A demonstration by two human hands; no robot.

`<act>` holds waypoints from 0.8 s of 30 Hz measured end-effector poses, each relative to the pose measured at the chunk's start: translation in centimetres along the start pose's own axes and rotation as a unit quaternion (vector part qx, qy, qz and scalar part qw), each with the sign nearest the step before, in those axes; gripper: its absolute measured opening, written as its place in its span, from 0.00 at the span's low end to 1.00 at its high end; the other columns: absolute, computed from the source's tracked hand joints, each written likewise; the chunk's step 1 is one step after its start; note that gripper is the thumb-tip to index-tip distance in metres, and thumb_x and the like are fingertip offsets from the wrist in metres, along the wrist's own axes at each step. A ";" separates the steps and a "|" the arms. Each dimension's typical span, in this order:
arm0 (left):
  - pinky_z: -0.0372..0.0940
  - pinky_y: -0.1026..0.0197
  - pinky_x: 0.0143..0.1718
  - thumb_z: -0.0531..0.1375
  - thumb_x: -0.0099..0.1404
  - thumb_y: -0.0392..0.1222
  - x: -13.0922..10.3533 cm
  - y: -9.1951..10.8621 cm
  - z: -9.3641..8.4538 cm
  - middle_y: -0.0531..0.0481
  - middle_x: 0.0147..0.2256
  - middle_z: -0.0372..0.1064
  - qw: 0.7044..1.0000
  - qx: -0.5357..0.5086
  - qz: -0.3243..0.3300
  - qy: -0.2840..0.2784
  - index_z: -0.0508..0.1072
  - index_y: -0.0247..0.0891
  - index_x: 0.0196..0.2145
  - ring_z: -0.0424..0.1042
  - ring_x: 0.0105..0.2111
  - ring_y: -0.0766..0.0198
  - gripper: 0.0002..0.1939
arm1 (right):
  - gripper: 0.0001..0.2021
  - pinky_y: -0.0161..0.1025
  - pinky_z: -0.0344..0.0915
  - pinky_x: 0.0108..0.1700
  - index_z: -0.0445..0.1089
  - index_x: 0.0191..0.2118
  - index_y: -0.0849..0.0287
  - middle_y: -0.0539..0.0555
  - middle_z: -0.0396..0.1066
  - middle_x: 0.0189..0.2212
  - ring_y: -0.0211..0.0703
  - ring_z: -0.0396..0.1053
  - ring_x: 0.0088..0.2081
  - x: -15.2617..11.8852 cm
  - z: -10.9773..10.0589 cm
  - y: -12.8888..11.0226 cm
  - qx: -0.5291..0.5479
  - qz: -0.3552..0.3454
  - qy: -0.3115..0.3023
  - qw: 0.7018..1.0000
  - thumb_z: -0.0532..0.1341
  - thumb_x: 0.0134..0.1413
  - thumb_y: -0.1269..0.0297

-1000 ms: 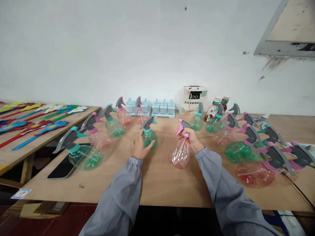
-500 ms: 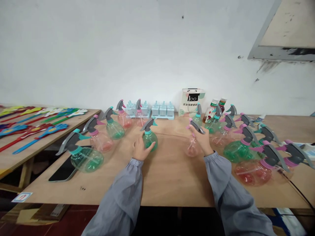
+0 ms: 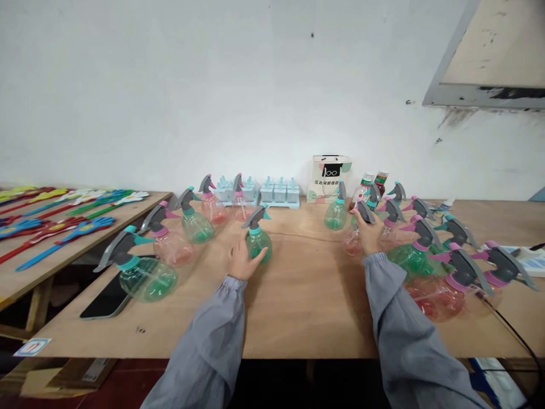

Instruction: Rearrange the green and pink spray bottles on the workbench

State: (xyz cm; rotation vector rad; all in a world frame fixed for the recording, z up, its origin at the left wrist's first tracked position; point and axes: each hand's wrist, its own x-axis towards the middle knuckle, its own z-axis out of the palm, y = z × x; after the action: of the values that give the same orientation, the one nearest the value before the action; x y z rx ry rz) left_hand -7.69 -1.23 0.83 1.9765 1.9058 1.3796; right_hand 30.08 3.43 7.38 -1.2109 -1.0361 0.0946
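Near the middle of the table, my left hand (image 3: 244, 258) is wrapped round the body of a green spray bottle (image 3: 260, 241) with a grey and teal trigger head. It stands upright on the wood. To the right, my right hand (image 3: 369, 232) grips the grey head of a pink spray bottle (image 3: 352, 241), whose body shows partly beside the fingers. Just behind it stands another green spray bottle (image 3: 335, 213). A pink-bodied bottle with a grey head (image 3: 392, 210) is close to my right hand's other side.
Several green and pink spray bottles (image 3: 149, 278) line the left, by a phone (image 3: 106, 298); more (image 3: 438, 295) crowd the right. Pale blue popsicle moulds (image 3: 279, 196), a paper bag (image 3: 327, 179) and drink bottles (image 3: 364, 187) stand at the back. Colourful hand-shaped items (image 3: 68, 233) lie on the left table.
My right hand has moved right with the pink spray bottle, towards the right-hand group, uncovering the green bottle behind. My left hand keeps its hold on the green bottle.
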 end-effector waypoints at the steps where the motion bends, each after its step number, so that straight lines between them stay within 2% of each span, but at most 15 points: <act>1: 0.58 0.42 0.63 0.65 0.59 0.54 0.0 0.0 0.0 0.34 0.57 0.69 1.000 0.000 0.001 0.000 0.59 0.37 0.63 0.66 0.62 0.43 0.40 | 0.24 0.41 0.67 0.37 0.78 0.35 0.63 0.48 0.68 0.24 0.41 0.64 0.30 0.1 0.4 0.1 -0.003 0.002 0.004 1.000 0.68 0.46 0.43; 9: 0.59 0.42 0.62 0.65 0.58 0.54 -0.1 0.0 0.2 0.34 0.59 0.67 1.000 0.013 0.000 0.001 0.59 0.39 0.63 0.67 0.61 0.43 0.40 | 0.24 0.43 0.66 0.41 0.77 0.36 0.64 0.51 0.71 0.27 0.42 0.65 0.31 0.9 3.5 0.4 0.023 0.005 0.001 1.000 0.67 0.47 0.44; 16: 0.58 0.40 0.62 0.65 0.59 0.54 -0.2 0.2 0.0 0.33 0.61 0.65 1.000 0.010 0.007 0.001 0.58 0.38 0.64 0.66 0.62 0.43 0.40 | 0.24 0.44 0.67 0.44 0.74 0.37 0.61 0.52 0.72 0.30 0.43 0.66 0.33 1.0 4.3 0.8 0.004 -0.011 -0.016 1.000 0.67 0.46 0.42; 18: 0.57 0.39 0.63 0.65 0.59 0.54 -0.2 0.3 0.0 0.33 0.61 0.65 1.000 0.008 0.003 -0.001 0.58 0.38 0.64 0.65 0.62 0.43 0.40 | 0.26 0.47 0.68 0.48 0.72 0.43 0.60 0.54 0.73 0.34 0.45 0.69 0.37 1.0 4.4 1.0 0.007 -0.018 -0.020 1.000 0.67 0.46 0.43; 20: 0.57 0.39 0.63 0.65 0.59 0.54 -0.2 0.3 -0.1 0.33 0.61 0.65 1.000 0.008 0.001 -0.003 0.58 0.39 0.64 0.66 0.62 0.43 0.39 | 0.33 0.50 0.67 0.53 0.67 0.53 0.60 0.59 0.74 0.43 0.50 0.71 0.46 1.0 4.5 1.0 0.007 -0.036 -0.012 0.999 0.69 0.46 0.44; 22: 0.57 0.40 0.63 0.65 0.59 0.54 -0.2 0.3 -0.1 0.34 0.61 0.66 1.000 0.006 0.002 -0.003 0.58 0.39 0.63 0.66 0.62 0.43 0.39 | 0.43 0.55 0.64 0.59 0.59 0.61 0.61 0.66 0.69 0.53 0.56 0.68 0.56 0.7 4.2 0.7 -0.016 -0.071 0.023 0.997 0.70 0.43 0.44; 24: 0.58 0.41 0.62 0.66 0.59 0.54 -0.2 0.2 0.0 0.34 0.60 0.66 1.000 0.002 0.005 0.001 0.59 0.39 0.63 0.66 0.62 0.43 0.40 | 0.50 0.60 0.57 0.65 0.51 0.66 0.62 0.71 0.59 0.62 0.62 0.60 0.64 -0.1 3.6 0.2 -0.049 -0.116 0.074 0.989 0.70 0.42 0.42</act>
State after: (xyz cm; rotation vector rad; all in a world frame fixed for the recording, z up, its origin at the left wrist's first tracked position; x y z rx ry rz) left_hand -7.52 -1.46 0.86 1.9900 1.9045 1.3801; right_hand 27.55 6.02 7.09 -1.1591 -1.0531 -0.2279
